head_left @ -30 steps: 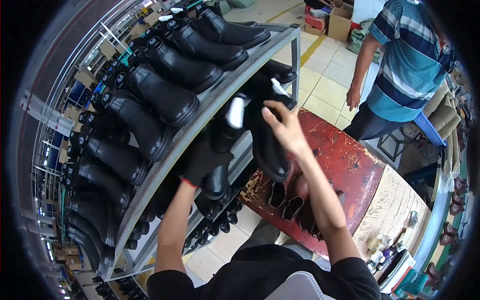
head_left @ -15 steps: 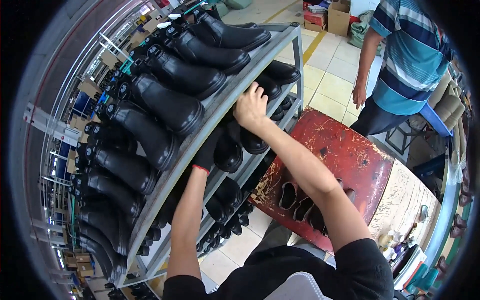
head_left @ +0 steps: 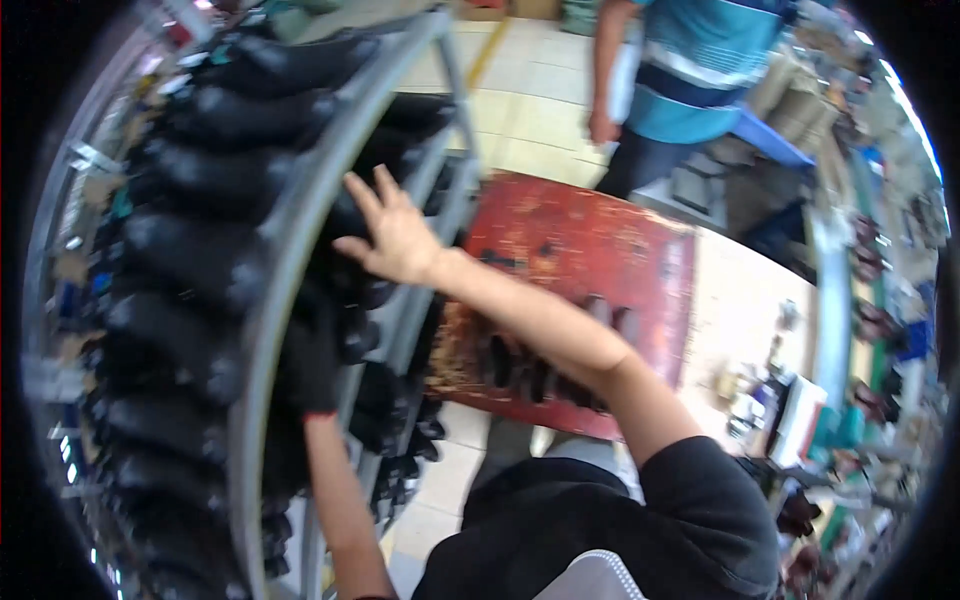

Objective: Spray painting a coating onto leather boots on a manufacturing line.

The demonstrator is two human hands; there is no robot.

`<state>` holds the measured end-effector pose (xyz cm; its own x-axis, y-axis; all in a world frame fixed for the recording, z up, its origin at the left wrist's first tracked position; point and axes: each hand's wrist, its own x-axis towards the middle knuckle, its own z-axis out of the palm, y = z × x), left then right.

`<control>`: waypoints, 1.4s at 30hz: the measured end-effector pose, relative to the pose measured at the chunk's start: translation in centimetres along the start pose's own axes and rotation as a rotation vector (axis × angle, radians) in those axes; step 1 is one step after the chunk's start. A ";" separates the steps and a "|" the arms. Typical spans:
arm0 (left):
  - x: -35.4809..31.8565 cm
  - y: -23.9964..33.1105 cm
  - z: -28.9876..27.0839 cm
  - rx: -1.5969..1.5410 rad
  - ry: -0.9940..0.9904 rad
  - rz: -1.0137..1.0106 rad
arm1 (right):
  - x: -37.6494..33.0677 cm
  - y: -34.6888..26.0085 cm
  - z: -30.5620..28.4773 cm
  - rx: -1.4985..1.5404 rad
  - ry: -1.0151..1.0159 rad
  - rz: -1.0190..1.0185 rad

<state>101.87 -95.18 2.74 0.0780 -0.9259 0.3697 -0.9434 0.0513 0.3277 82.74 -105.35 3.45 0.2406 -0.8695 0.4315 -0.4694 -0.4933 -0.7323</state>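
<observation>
My right hand [head_left: 398,238] is bare, its fingers spread, over black boots or shoes [head_left: 400,145] on the rack's second level. Nothing shows in its grasp. My left hand [head_left: 312,365] wears a black glove with a red cuff and reaches under the rack's top shelf, left of and nearer than the right hand. Its fingers blend into the dark footwear there, so I cannot see whether they hold anything. Shiny black boots [head_left: 190,250] stand in a slanting row on the top shelf. The picture is blurred.
The grey metal rack [head_left: 268,330] fills the left side. A worn red table [head_left: 580,240], with several dark shoe pieces [head_left: 540,380] on it, adjoins a pale worktop [head_left: 750,290] holding bottles. Beyond the table stands a person in a blue striped shirt [head_left: 690,70].
The view has swung right, shifting rack and table leftward in the picture. My right hand's fingers have gone from curled to spread. My gloved left hand stays inside the rack.
</observation>
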 end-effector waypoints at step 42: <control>-60.6 59.2 10.8 -0.616 -1.091 1.892 | -97.1 -17.8 -18.2 -0.047 1.044 1.799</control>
<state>37.75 -40.05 -9.68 -0.8444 0.5283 0.0894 0.4943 0.7037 0.5103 52.24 -11.64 -15.84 -0.8603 0.0716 -0.5047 0.3993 0.7100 -0.5800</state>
